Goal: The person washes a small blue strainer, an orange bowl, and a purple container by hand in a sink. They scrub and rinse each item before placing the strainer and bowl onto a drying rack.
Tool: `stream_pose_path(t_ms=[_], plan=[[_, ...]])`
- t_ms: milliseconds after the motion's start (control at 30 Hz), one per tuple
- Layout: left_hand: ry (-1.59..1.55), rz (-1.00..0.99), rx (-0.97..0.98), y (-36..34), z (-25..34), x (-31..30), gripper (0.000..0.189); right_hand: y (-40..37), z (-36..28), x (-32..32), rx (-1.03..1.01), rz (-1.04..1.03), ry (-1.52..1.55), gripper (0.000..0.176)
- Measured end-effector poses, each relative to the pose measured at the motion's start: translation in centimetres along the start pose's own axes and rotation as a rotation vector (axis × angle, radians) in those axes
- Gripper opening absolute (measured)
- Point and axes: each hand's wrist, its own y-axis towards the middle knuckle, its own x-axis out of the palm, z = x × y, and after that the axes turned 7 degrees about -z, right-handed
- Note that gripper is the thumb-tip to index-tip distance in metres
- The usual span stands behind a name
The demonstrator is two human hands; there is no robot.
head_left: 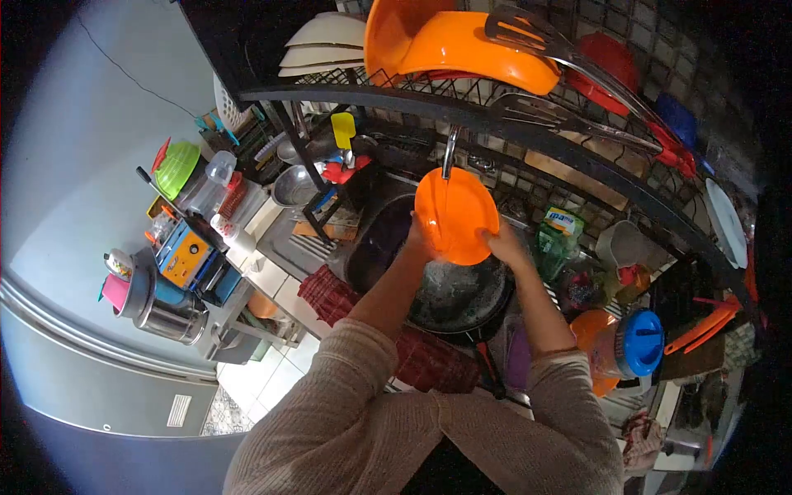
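An orange plate (459, 216) is held up under the metal faucet (450, 155), and a thin stream of water runs down onto it. My left hand (419, 240) grips its left edge, with some fingers hidden behind it. On the right lower edge, my right hand (504, 246) is closed with the thumb on the near face. Below the plate, a dark frying pan (456, 304) with sudsy water sits in the sink, its handle (488, 363) pointing toward me.
Overhead, a black dish rack (412, 97) carries orange dishes, white bowls (327, 41) and hanging slotted turners (569, 124). A green dish soap pouch (560, 239) and a blue-lidded container (642, 343) stand right. A red cloth (433, 360) drapes the sink's front edge.
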Motion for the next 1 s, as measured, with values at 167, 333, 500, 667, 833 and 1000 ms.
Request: stream_pose_path(t_ms=[167,333,500,667,833,1000], plan=[[-0.109,0.132,-0.145,-0.7,2.6,0.9,0.075,-2.2,-2.2,-0.3,-0.289,-0.004,-0.2,0.062],[0.117,-0.082,-0.107,3.6,3.5,-8.5,0.049,-2.1,-0.3,0.5,-0.438,-0.304,-0.477,0.068],[0.074,0.17,-0.06,1.1,2.7,-8.8,0.04,0.1,1.4,0.3,-0.077,-0.227,0.288,0.048],[0.083,0.103,-0.023,-0.4,2.2,-9.0,0.047,0.8,1.8,1.0,-0.015,-0.125,0.546,0.053],[0.05,0.071,0.033,-1.4,1.8,-6.9,0.047,1.1,2.1,1.6,0.032,-0.066,0.684,0.055],[0.065,-0.044,0.119,-1.6,2.0,-4.5,0.047,1.7,3.0,1.8,-0.013,-0.037,0.711,0.052]])
